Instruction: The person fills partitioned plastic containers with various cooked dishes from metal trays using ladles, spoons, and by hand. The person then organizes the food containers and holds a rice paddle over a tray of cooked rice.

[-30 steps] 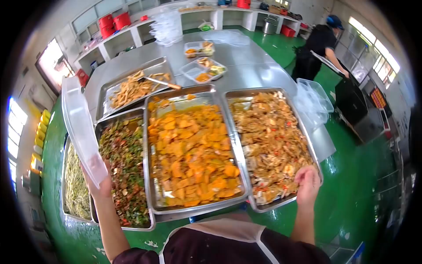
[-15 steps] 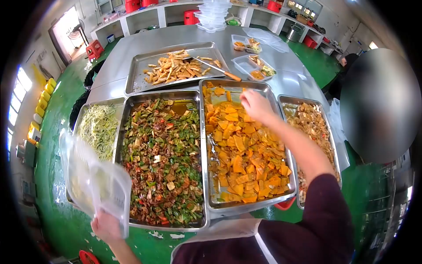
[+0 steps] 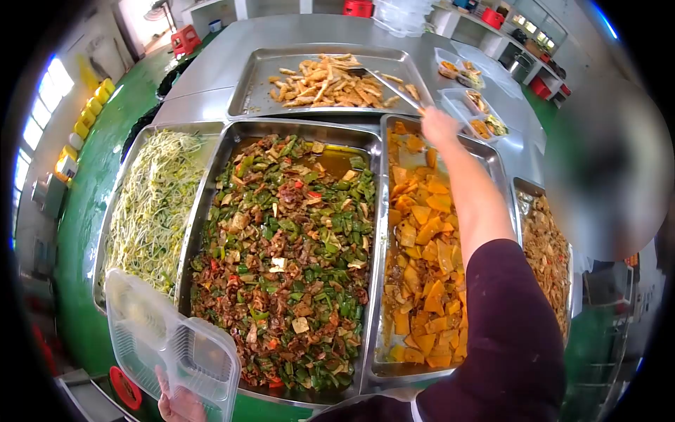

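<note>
My left hand, at the bottom edge of the view, grips a clear plastic takeaway container with moulded compartments, tilted over the corner of the bean sprout tray. My right hand is closed round the wooden handle end of a long metal serving utensil. Its head rests among fried strips on a shallow metal tray, so its shape is hidden. Below my right forearm is a deep tray of orange squash slices. Beside it stands a tray of meat with green peppers.
Part-filled containers stand behind the squash tray, with stacked clear containers farther back. A tray of brownish shredded food is at the right. A blurred person stands there. A red stool sits far left.
My right hand has moved from above the squash tray to the utensil's handle and closed on it. The view has shifted, and the container in my left hand appears lower.
</note>
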### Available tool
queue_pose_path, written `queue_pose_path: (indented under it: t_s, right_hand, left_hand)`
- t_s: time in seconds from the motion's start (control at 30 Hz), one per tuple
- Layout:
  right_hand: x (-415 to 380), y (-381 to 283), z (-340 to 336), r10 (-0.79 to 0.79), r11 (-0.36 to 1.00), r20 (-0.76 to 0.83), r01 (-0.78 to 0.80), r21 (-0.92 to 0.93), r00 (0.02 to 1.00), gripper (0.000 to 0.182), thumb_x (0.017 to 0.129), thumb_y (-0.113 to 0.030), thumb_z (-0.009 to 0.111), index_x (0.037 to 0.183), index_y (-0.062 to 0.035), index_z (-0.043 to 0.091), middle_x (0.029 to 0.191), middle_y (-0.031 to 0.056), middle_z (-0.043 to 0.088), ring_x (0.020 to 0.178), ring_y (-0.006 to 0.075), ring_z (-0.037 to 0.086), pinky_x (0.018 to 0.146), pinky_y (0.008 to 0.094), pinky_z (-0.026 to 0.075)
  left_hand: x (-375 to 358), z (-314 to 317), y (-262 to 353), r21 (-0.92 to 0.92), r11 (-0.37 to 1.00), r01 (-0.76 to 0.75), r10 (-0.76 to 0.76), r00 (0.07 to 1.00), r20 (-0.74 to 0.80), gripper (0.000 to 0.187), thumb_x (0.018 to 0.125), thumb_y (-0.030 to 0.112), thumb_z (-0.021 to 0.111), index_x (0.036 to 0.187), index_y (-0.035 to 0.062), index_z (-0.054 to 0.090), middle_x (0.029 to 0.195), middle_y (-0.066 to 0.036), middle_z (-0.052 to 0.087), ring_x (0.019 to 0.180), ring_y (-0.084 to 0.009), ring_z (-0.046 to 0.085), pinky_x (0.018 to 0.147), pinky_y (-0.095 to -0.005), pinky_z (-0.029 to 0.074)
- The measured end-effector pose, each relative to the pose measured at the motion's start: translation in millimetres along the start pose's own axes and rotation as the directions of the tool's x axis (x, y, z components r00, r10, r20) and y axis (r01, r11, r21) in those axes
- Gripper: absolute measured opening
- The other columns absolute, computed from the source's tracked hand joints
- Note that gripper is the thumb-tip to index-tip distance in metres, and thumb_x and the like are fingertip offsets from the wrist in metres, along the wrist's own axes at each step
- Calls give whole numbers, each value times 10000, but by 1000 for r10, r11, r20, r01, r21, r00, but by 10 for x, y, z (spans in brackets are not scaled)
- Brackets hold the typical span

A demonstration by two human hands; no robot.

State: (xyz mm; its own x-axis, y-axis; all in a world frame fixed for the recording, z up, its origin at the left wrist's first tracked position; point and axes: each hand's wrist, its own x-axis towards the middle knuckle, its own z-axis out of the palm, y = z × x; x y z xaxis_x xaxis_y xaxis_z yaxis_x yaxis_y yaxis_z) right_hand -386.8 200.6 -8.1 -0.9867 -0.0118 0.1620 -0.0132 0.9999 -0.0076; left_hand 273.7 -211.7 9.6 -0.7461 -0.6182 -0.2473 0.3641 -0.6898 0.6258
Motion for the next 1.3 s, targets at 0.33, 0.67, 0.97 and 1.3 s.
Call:
queue_pose_path:
  t_s: [0.33,0.67,0.97,1.3]
  right_hand:
    - [-2222,551,-1292,47,107,265,-269,957,963,145,887,-178,555,897,-49,489,688,23,508,530,114,474,460,265,401]
    - [-5093,2207,-2195,354,149,483,-558,816,801,198,926,-101,485,1106,-24,462,582,-11,442,417,62,414,373,209,345]
    - [-5472,3942,-2274,419,79,321,-386,919,849,484,902,-64,476,1368,-77,344,681,5,491,501,86,481,431,231,416]
    - [-5037,5184,-1238,385,638,183,-404,656,905,246,855,-127,524,1061,6,552,688,143,554,570,265,531,534,397,458]
  left_hand:
    - [559,440,-190,4,917,400,-364,831,422,677,863,337,518,1402,25,253,1368,-188,369,1236,-348,403,1000,-509,382]
    - [169,1897,-1443,42,828,559,-414,559,718,756,901,400,492,1420,-30,149,1426,-233,279,1259,-384,372,1033,-568,324]
    - [-683,2885,-2539,5,683,730,-427,394,814,794,893,495,485,1400,-46,201,1421,-233,284,1286,-371,339,1055,-543,313]
    - [-1511,3659,-3461,151,826,544,-495,569,657,804,865,535,514,1385,-24,261,1393,-215,337,1227,-358,415,1016,-505,371]
